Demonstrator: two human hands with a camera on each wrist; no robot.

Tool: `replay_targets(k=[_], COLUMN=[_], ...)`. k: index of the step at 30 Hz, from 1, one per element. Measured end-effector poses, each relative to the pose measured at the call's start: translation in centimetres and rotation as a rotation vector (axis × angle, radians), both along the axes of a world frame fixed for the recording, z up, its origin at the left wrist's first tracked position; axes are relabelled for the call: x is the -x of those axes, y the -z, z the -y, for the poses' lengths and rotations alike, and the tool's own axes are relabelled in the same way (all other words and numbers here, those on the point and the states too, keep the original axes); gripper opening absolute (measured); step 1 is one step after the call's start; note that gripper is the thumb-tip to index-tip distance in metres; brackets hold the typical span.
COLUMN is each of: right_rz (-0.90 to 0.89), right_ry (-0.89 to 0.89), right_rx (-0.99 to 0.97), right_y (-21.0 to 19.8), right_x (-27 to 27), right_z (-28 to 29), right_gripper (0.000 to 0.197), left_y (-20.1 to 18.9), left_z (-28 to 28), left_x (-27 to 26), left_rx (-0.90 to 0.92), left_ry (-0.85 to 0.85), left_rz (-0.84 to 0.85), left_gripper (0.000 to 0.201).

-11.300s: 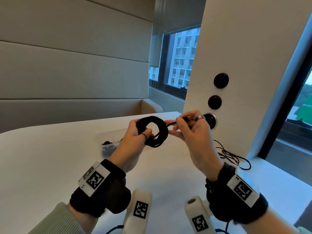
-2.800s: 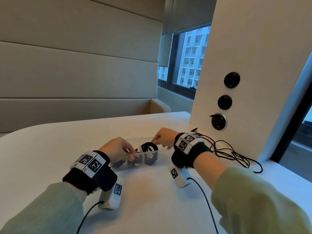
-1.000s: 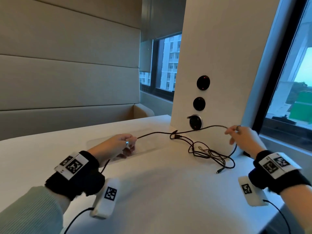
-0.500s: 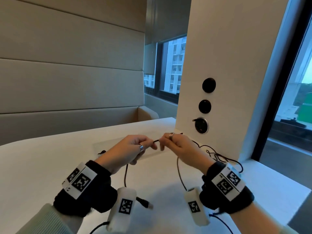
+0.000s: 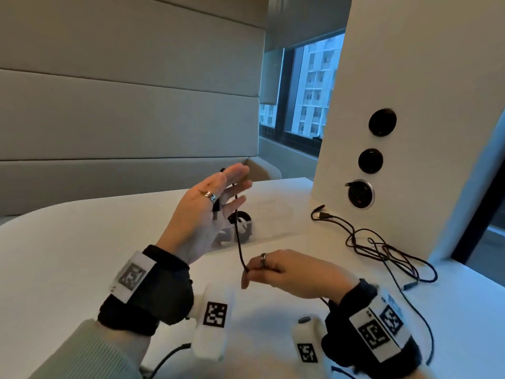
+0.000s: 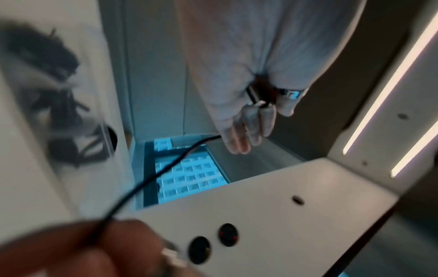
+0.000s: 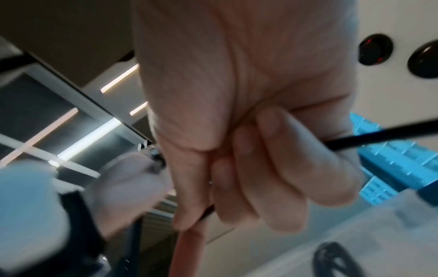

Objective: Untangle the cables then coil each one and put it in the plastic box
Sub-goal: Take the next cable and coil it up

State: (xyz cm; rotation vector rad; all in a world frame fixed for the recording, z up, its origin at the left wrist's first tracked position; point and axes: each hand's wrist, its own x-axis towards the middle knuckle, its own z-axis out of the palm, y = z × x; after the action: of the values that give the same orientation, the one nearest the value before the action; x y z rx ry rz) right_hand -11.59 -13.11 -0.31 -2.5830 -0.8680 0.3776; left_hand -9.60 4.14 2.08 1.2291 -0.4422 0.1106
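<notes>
My left hand (image 5: 207,214) is raised over the table with its fingers straight. It pinches the plug end of a thin black cable (image 5: 239,242) between two fingers (image 6: 258,120). The cable runs over those fingers and down to my right hand (image 5: 276,272), which pinches it between thumb and fingers (image 7: 272,168). The rest of the cable trails right into a loose tangle (image 5: 382,247) by the white column. Behind my left hand stands the clear plastic box (image 5: 273,222) with coiled black cables (image 5: 241,218) inside.
The white column (image 5: 410,77) with three round sockets (image 5: 360,194) rises at the right end of the white table (image 5: 82,242). A window lies beyond it. A padded wall panel runs along the back.
Half a second ago both hands pinched the cable close together. Now my left hand has lifted and spread its fingers straight, my right hand has dropped lower, and the cable stretches between them.
</notes>
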Motion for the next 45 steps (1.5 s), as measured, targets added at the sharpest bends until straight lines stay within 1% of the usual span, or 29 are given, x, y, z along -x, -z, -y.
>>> replay_targets(k=[1, 3, 4, 5, 6, 9, 11, 12, 14, 16, 17, 19, 21, 22, 23, 24, 25, 27, 29, 31, 32, 34, 36, 37, 39, 40, 41, 43, 45], right_rz=[-0.010, 0.047, 0.134, 0.248, 0.370, 0.647, 0.739, 0.762, 0.736, 0.629, 0.577, 0.526, 0.569, 0.649, 0.744, 0.838, 0.913, 0.974, 0.914, 0.745, 0.654, 0.475, 0.328, 0.317, 0.408, 0.488, 0.577, 0.779, 0.919], right_ry=[-0.050, -0.092, -0.071, -0.014, 0.063, 0.307, 0.399, 0.421, 0.402, 0.294, 0.220, 0.139, 0.174, 0.217, 0.263, 0.298, 0.331, 0.401, 0.434, 0.391, 0.333, 0.221, 0.158, 0.137, 0.133, 0.176, 0.240, 0.364, 0.441], right_rx=[-0.033, -0.172, -0.280, -0.393, -0.504, -0.721, -0.718, -0.631, -0.351, -0.151, -0.105, -0.092, -0.197, -0.283, -0.369, -0.442, -0.489, -0.536, -0.513, -0.409, -0.371, -0.328, -0.191, -0.127, -0.051, -0.068, -0.141, -0.346, -0.436], right_y=[-0.4, -1.1, -1.4, -1.8, -2.1, -2.6, -2.5, -2.3, -1.3, -0.3, 0.1, 0.1, -0.6, -1.0, -1.2, -1.5, -1.6, -2.0, -1.9, -1.2, -0.7, 0.0, -0.1, -0.3, -1.0, -1.2, -1.6, -2.4, -3.3], right_x=[0.7, 1.5, 1.6, 1.5, 1.3, 0.1, -0.8, -1.0, -0.8, -0.1, 0.5, 1.7, 2.2, 2.3, 2.2, 2.0, 1.8, 1.3, 0.8, 0.5, 0.5, 0.9, 2.0, 2.4, 3.0, 2.9, 2.9, 2.2, 1.2], right_z=[-0.3, -0.2, 0.1, 0.7, 1.3, 2.9, 3.3, 3.2, 2.6, 1.4, 0.9, 0.5, 1.3, 1.8, 2.3, 2.6, 2.8, 2.9, 2.9, 2.5, 1.9, 0.8, 0.2, 0.1, 0.6, 1.1, 1.6, 2.7, 3.6], right_gripper=[0.027, 0.024, 0.022, 0.021, 0.019, 0.011, 0.009, 0.016, 0.035, 0.042, 0.040, 0.038, 0.041, 0.042, 0.041, 0.038, 0.036, 0.034, 0.038, 0.038, 0.035, 0.027, 0.030, 0.032, 0.033, 0.034, 0.035, 0.032, 0.025], left_y=[0.4, 1.6, 2.0, 2.2, 2.3, 1.3, 0.4, 0.0, -0.5, -0.4, -0.2, 0.6, 1.4, 1.6, 1.6, 1.5, 1.2, 0.5, -0.1, -0.5, -0.6, -0.3, 0.2, 0.4, 0.9, 1.0, 1.1, 1.1, 1.0], left_z=[0.2, 0.7, 0.8, 0.9, 1.1, 1.7, 2.3, 2.6, 3.0, 3.1, 3.0, 2.6, 2.1, 2.0, 1.9, 2.1, 2.3, 2.6, 2.6, 2.8, 2.9, 3.4, 3.5, 3.4, 2.7, 2.4, 2.1, 2.0, 2.3], left_x=[-0.1, -0.2, -0.2, -0.1, 0.1, 1.3, 2.3, 2.8, 3.0, 2.5, 2.0, 1.2, 0.5, 0.5, 0.6, 1.0, 1.4, 2.4, 3.0, 3.3, 3.3, 3.2, 2.8, 2.5, 1.6, 1.3, 1.1, 1.2, 1.8], left_rx=[-0.126, -0.503, -0.689, -0.811, -0.846, -0.650, -0.480, -0.370, -0.117, 0.042, 0.049, -0.092, -0.403, -0.569, -0.684, -0.725, -0.708, -0.599, -0.405, -0.260, -0.237, -0.197, -0.236, -0.336, -0.604, -0.725, -0.809, -0.832, -0.783], left_ry=[-0.050, -0.147, -0.174, -0.162, -0.120, 0.087, 0.222, 0.277, 0.311, 0.235, 0.166, -0.025, -0.255, -0.305, -0.279, -0.186, -0.047, 0.184, 0.324, 0.418, 0.425, 0.345, 0.164, 0.030, -0.216, -0.291, -0.318, -0.216, -0.033], left_rz=[0.044, 0.197, 0.257, 0.288, 0.268, 0.035, -0.016, -0.002, 0.017, -0.003, 0.008, 0.107, 0.309, 0.380, 0.395, 0.358, 0.288, 0.140, 0.067, 0.073, 0.094, 0.095, 0.166, 0.249, 0.424, 0.462, 0.452, 0.367, 0.258], left_gripper=[0.036, 0.028, 0.025, 0.026, 0.032, 0.043, 0.041, 0.038, 0.030, 0.022, 0.022, 0.023, 0.019, 0.015, 0.015, 0.019, 0.026, 0.036, 0.039, 0.033, 0.028, 0.021, 0.026, 0.027, 0.025, 0.022, 0.018, 0.023, 0.035])
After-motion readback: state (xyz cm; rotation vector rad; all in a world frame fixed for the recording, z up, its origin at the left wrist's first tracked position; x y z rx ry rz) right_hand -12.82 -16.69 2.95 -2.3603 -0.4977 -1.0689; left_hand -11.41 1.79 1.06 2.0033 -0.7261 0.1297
